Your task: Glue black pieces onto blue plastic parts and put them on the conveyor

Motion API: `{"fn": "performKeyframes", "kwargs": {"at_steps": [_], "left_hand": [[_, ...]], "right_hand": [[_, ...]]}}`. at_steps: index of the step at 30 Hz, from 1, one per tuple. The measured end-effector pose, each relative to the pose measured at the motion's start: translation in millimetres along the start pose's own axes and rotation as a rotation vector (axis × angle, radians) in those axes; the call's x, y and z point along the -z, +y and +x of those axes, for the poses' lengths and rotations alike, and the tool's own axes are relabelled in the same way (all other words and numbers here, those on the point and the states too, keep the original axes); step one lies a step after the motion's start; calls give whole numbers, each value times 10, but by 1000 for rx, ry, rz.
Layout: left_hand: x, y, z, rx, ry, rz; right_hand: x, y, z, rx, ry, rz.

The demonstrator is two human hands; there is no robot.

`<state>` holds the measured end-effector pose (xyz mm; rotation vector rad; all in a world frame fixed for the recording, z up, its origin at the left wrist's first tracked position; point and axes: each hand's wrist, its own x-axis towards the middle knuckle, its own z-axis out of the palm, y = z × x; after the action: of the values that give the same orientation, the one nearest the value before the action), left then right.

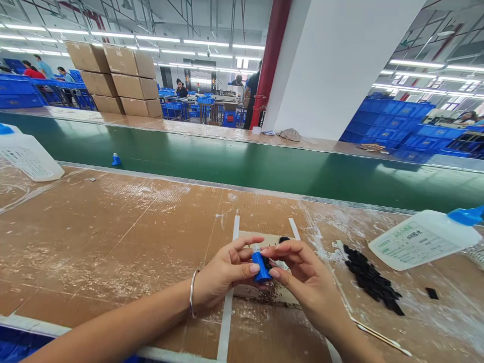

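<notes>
My left hand (227,269) and my right hand (300,275) meet over a taped rectangle on the brown workbench (113,242). Between their fingertips sits a small blue cap-like part (260,267), pinched from both sides, with a small black piece against it near my right fingers. A metal bangle (192,292) circles my left wrist. To the right of my right hand lies a pile of small black pieces (372,280). One more black piece (431,293) lies apart from the pile.
A white squeeze bottle with a blue cap (427,239) lies on its side at right; another (26,154) lies at far left. Thin sticks (378,335) rest near the front edge. A green conveyor belt (264,166) runs behind the bench, with a small blue cap (116,160) on it.
</notes>
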<state>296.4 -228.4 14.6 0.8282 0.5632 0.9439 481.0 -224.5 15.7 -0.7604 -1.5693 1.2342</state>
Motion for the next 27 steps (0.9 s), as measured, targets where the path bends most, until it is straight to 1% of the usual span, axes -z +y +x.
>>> {"fn": "performKeyframes", "kwargs": {"at_steps": [3,6,9,11,14,18,20,22,23,25,27], "left_hand": [[-12,3,-3,27,35,20],[-12,-3,4,40,79,52],[16,-9,23,29,123,96],[42,-3,32,29,145,100],[64,23,35,44,145,89],[53,72,39,66,107,91],[50,104,45,60,81,94],[63,145,49,35,73,99],[77,166,50,19,80,104],[114,204,53,-4,99,121],[147,232,62,-20,105,149]], "right_hand": [[4,-6,14,81,-47,-144],[-27,-31,33,206,-86,-313],[-79,-39,36,341,-67,-503],[-116,-30,19,395,-59,-602],[-183,-10,-33,388,-63,-658],[-270,-16,-132,317,-10,-579],[-251,-39,-187,290,-7,-568],[-135,-60,-242,275,29,-613],[-31,-63,-267,261,76,-650],[268,-47,-301,203,217,-773],[655,-7,-297,107,378,-954]]}}
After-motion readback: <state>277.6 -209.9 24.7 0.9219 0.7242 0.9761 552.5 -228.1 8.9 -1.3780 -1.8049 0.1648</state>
